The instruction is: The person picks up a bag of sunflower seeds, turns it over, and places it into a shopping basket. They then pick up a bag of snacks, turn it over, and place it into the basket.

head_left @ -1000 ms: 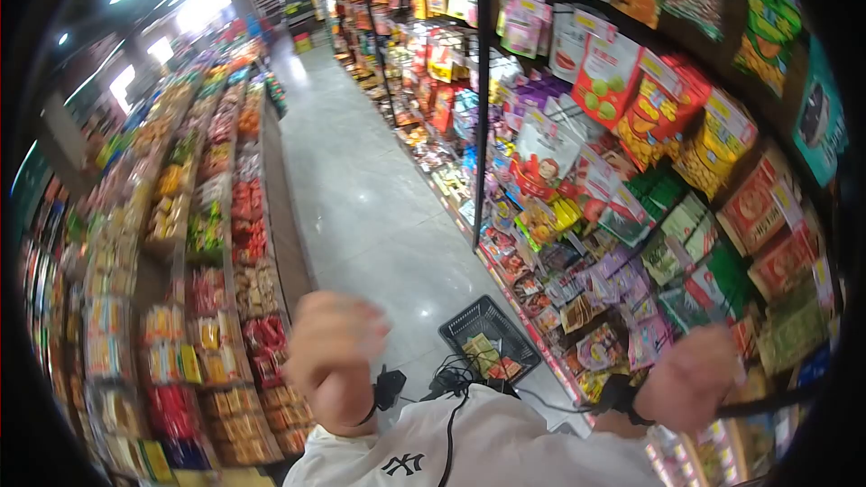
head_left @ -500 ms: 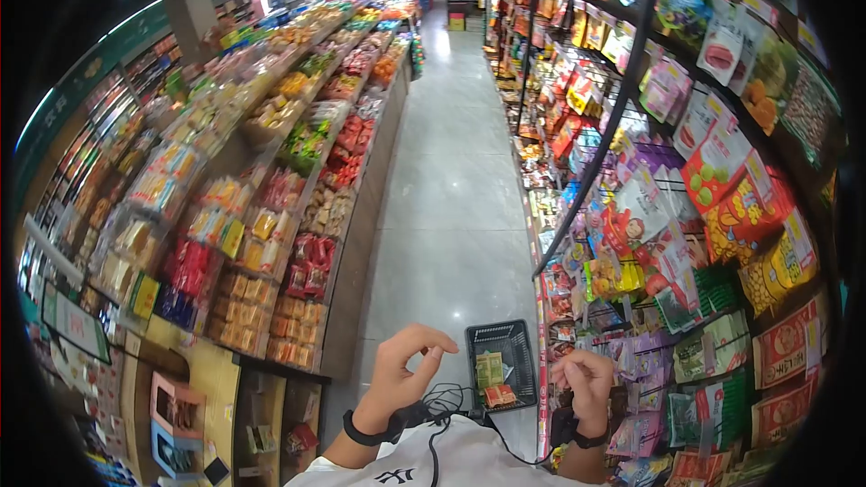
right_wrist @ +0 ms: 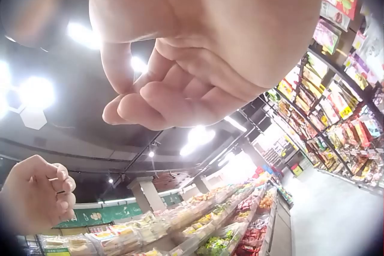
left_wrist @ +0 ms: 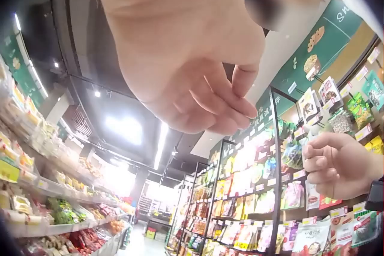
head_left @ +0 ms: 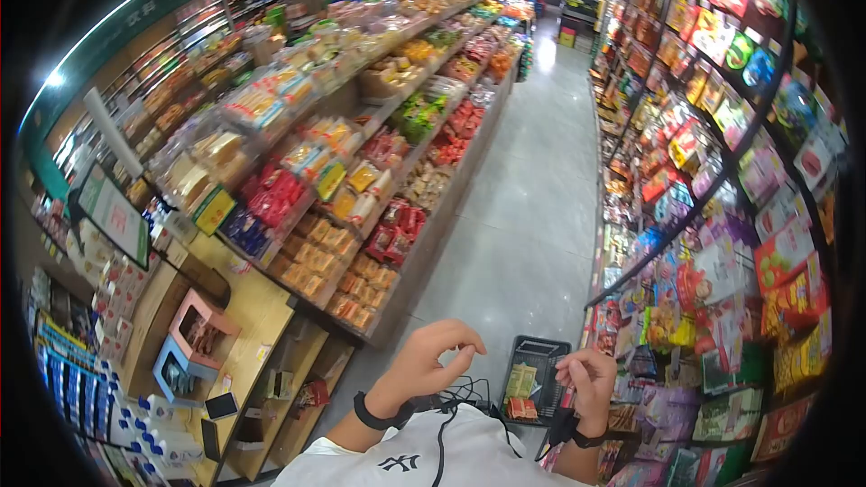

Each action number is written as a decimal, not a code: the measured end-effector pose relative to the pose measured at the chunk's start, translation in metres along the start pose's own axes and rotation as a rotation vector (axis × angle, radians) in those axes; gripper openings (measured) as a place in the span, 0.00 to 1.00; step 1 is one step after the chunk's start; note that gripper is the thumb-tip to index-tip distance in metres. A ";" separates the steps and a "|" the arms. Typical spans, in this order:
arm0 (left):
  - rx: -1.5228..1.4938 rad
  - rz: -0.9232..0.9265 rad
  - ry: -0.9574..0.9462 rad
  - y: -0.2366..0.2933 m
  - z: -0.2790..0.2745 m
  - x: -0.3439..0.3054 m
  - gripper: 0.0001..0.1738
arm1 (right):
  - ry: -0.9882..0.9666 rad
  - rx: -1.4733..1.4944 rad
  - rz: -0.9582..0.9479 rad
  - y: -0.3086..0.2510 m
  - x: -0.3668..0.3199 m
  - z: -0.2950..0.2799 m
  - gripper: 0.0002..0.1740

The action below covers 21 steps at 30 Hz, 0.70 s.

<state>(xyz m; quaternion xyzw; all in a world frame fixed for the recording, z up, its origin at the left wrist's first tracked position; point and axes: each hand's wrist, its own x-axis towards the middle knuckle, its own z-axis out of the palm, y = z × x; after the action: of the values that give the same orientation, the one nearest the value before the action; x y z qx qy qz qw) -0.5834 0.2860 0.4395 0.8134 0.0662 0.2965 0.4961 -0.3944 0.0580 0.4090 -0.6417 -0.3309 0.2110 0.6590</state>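
My left hand [head_left: 431, 356] hangs in front of my body with loosely curled fingers and nothing in it. The left wrist view shows its palm and bent fingers [left_wrist: 216, 103] from close up. My right hand [head_left: 591, 383] is raised at about the same height, fingers also loosely bent around no object; the right wrist view shows its thumb near the fingertips [right_wrist: 135, 109]. Below and between the hands, a dark shopping basket [head_left: 541, 343] stands on the floor. Inside it are a green-and-yellow pack [head_left: 520, 381] and a red pack [head_left: 521, 408].
Tiered shelves of packaged snacks [head_left: 316, 252] line the left, with a wooden counter [head_left: 257, 334] at their near end bearing a phone [head_left: 220, 406]. Hanging snack bags [head_left: 713, 271] fill the right-hand rack. A grey-floored aisle [head_left: 505, 207] runs between them. Black cables [head_left: 469, 390] hang by my waist.
My view has turned left, bringing the wooden counter further into sight. Both hands, blurred and spread wide a second ago, have come closer together in front of me.
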 end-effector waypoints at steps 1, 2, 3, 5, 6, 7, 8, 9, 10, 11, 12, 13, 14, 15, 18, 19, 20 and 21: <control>0.011 -0.006 0.006 -0.002 -0.011 -0.004 0.08 | 0.000 0.010 0.003 0.001 0.005 0.010 0.13; 0.024 -0.014 0.017 -0.005 -0.022 -0.010 0.08 | -0.006 0.021 0.008 0.003 0.010 0.022 0.13; 0.037 -0.012 0.024 -0.008 -0.034 -0.015 0.08 | -0.019 0.033 0.013 0.006 0.017 0.033 0.14; 0.071 -0.013 0.055 -0.013 -0.058 -0.026 0.07 | -0.044 0.042 0.011 0.014 0.029 0.059 0.14; 0.086 -0.022 0.076 -0.017 -0.069 -0.034 0.07 | -0.068 0.050 0.014 0.018 0.035 0.071 0.14; 0.101 -0.031 0.097 -0.021 -0.080 -0.041 0.06 | -0.091 0.059 0.017 0.020 0.042 0.085 0.14; 0.116 -0.039 0.118 -0.025 -0.090 -0.048 0.06 | -0.127 0.034 0.021 0.019 0.048 0.098 0.14; 0.120 -0.051 0.151 -0.028 -0.098 -0.055 0.07 | -0.153 0.020 0.025 0.019 0.053 0.110 0.14; 0.125 -0.059 0.186 -0.032 -0.105 -0.062 0.07 | -0.180 0.005 0.024 0.019 0.058 0.122 0.14; 0.131 -0.068 0.222 -0.034 -0.112 -0.068 0.07 | -0.209 -0.009 0.023 0.020 0.064 0.133 0.14; 0.130 -0.091 0.237 -0.035 -0.118 -0.073 0.07 | -0.250 -0.032 0.013 0.021 0.069 0.141 0.14; 0.128 -0.116 0.252 -0.036 -0.124 -0.078 0.07 | -0.280 -0.037 0.015 0.021 0.075 0.149 0.14; 0.122 -0.141 0.261 -0.036 -0.129 -0.082 0.06 | -0.305 -0.043 0.019 0.020 0.080 0.156 0.14; 0.137 -0.151 0.284 -0.038 -0.132 -0.086 0.06 | -0.323 -0.050 0.023 0.022 0.084 0.160 0.14; 0.165 -0.185 0.334 -0.042 -0.135 -0.092 0.07 | -0.384 -0.063 -0.025 0.031 0.101 0.172 0.15; 0.171 -0.206 0.352 -0.041 -0.136 -0.092 0.07 | -0.399 -0.056 -0.032 0.033 0.108 0.176 0.15; 0.178 -0.225 0.367 -0.040 -0.136 -0.091 0.07 | -0.424 -0.054 -0.031 0.035 0.115 0.178 0.15; 0.181 -0.239 0.377 -0.041 -0.136 -0.090 0.07 | -0.445 -0.051 -0.029 0.037 0.122 0.181 0.15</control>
<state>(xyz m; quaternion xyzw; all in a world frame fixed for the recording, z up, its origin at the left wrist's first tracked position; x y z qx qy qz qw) -0.7235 0.3747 0.4123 0.7714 0.2795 0.3750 0.4315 -0.4323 0.2747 0.3852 -0.5909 -0.4824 0.3293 0.5565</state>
